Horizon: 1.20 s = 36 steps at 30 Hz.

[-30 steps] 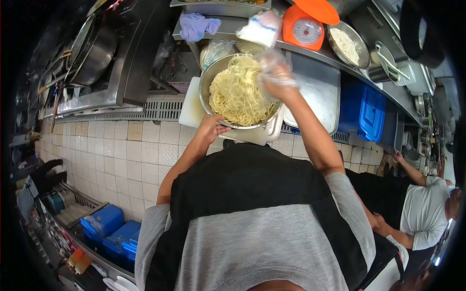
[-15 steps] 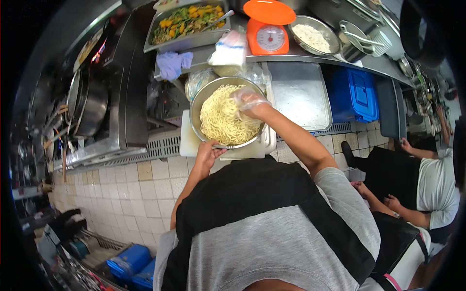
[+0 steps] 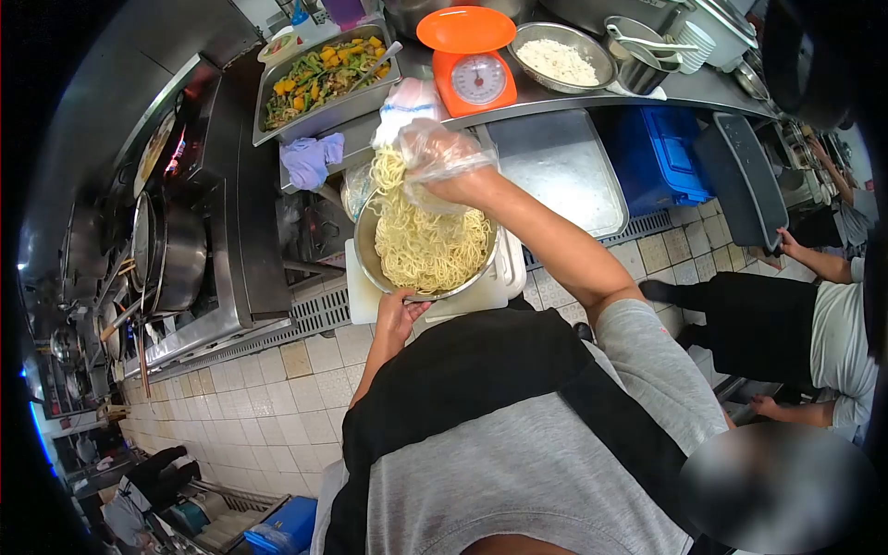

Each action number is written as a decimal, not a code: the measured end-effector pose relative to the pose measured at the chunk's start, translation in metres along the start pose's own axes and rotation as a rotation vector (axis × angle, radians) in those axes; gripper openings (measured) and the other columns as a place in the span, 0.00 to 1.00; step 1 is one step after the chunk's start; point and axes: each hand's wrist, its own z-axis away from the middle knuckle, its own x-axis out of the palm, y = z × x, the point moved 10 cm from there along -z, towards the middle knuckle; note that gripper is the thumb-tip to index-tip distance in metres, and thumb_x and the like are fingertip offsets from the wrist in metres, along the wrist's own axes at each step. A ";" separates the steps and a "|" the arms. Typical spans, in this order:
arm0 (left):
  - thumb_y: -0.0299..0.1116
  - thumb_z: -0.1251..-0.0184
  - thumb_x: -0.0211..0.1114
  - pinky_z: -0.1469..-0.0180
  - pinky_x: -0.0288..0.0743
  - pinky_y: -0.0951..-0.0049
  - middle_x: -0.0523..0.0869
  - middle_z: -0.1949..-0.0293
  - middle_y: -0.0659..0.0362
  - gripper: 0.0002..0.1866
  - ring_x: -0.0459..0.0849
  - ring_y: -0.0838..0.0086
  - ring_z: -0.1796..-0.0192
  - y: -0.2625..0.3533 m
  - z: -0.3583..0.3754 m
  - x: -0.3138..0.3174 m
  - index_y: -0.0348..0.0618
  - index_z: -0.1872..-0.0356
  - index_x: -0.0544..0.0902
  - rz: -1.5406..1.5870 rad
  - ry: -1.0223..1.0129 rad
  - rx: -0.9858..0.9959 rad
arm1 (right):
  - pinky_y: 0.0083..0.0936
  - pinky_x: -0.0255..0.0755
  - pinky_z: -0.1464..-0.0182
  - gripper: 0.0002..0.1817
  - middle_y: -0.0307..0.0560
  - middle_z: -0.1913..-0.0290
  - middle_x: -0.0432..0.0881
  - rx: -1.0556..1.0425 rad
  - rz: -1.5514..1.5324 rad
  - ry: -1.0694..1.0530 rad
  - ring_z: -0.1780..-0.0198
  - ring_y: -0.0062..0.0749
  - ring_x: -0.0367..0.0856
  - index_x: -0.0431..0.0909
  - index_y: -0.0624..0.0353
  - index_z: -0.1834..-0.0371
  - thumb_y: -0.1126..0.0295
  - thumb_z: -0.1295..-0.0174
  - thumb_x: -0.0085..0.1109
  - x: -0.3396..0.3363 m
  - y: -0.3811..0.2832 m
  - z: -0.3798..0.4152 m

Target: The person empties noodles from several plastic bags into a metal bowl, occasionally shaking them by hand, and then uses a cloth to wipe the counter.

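Yellow noodles (image 3: 433, 252) fill a round metal bowl (image 3: 363, 252) standing on a white cutting board (image 3: 363, 301). My right hand (image 3: 446, 165), in a clear plastic glove, is raised above the far side of the bowl and closed around a clump of noodles. Strands hang from it down to the heap below. My left hand (image 3: 398, 314) is bare and grips the bowl's near rim, its fingers partly under the edge.
Behind the bowl, a counter holds a tray of cooked vegetables (image 3: 326, 78), an orange scale (image 3: 474, 74) and a colander of white food (image 3: 562, 60). A stove with pots (image 3: 180, 254) stands left. A co-worker (image 3: 786, 333) at right touches a grey bin (image 3: 740, 176).
My right hand has lifted from inside the bowl, drawing noodles up with it. My left hand stays at the near rim. The co-worker's hand at right has shifted along the grey bin.
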 end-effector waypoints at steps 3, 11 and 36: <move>0.23 0.42 0.55 0.65 0.82 0.69 0.78 0.56 0.50 0.23 0.83 0.61 0.66 0.005 0.001 0.004 0.37 0.43 0.64 -0.018 -0.008 0.008 | 0.37 0.74 0.54 0.19 0.57 0.57 0.78 0.071 0.067 -0.220 0.57 0.50 0.79 0.74 0.56 0.53 0.63 0.48 0.61 0.029 0.012 0.004; 0.23 0.41 0.52 0.65 0.82 0.68 0.78 0.57 0.50 0.23 0.83 0.63 0.65 0.001 -0.004 0.001 0.38 0.42 0.63 -0.027 -0.024 -0.008 | 0.31 0.68 0.45 0.29 0.55 0.53 0.78 -0.082 0.596 -0.513 0.50 0.40 0.76 0.63 0.53 0.36 0.71 0.45 0.49 0.147 0.078 0.067; 0.23 0.42 0.54 0.65 0.83 0.70 0.76 0.54 0.48 0.22 0.82 0.61 0.64 0.008 -0.002 0.001 0.35 0.45 0.63 -0.055 -0.035 0.064 | 0.26 0.75 0.63 0.08 0.43 0.66 0.80 -0.389 0.123 0.119 0.66 0.29 0.79 0.78 0.59 0.62 0.69 0.43 0.58 -0.107 0.013 -0.081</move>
